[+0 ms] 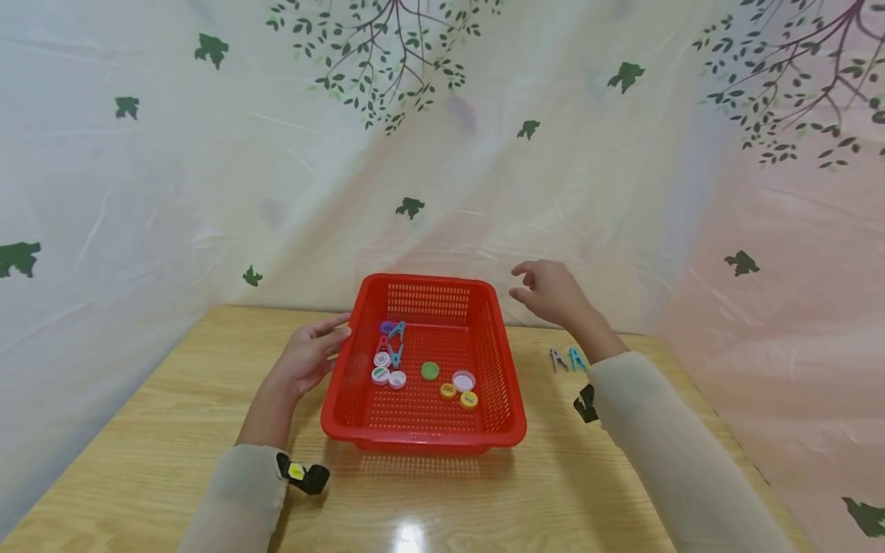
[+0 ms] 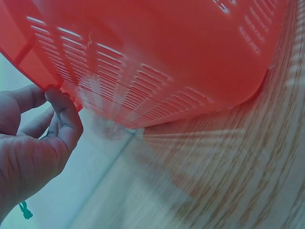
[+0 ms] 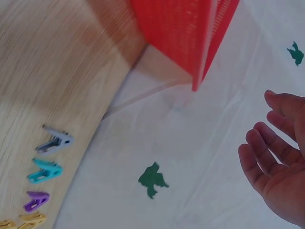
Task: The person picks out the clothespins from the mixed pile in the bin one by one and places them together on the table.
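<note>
Two hands are near the red basket (image 1: 423,361), which stands on the wooden table (image 1: 159,445) with bottle caps (image 1: 430,371) and pegs (image 1: 394,342) inside. I think it could slide or tip, because only the left hand (image 1: 309,355) touches it, fingers almost straight against the left rim. The right hand (image 1: 549,292) hovers beyond the far right corner, fingers loosely apart and holding nothing. More pegs (image 3: 45,171) lie at the right.
</note>
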`<state>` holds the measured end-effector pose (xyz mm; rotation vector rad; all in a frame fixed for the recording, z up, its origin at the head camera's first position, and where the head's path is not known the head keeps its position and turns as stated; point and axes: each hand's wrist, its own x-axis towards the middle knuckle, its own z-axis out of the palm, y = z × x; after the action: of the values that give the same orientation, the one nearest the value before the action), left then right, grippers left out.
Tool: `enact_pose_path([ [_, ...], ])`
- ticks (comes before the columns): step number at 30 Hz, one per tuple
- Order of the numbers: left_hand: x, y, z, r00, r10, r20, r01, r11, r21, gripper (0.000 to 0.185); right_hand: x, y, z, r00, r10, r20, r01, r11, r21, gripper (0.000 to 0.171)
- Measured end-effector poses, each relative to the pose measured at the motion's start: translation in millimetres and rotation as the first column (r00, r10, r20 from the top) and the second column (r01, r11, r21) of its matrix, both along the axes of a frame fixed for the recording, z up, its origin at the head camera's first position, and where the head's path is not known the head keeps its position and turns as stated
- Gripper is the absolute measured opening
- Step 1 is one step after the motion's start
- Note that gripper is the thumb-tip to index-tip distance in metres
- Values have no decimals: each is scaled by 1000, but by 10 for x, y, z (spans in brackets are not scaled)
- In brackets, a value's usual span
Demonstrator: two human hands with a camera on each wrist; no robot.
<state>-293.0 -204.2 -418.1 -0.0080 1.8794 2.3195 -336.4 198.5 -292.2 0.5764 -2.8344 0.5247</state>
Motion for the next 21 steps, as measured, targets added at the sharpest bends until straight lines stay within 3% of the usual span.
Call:
enact_pose_path([
  [21, 7, 14, 7, 1000, -2, 5, 2, 1000, -19, 53, 16, -815, 56, 997, 55, 47, -48, 990, -130, 37],
])
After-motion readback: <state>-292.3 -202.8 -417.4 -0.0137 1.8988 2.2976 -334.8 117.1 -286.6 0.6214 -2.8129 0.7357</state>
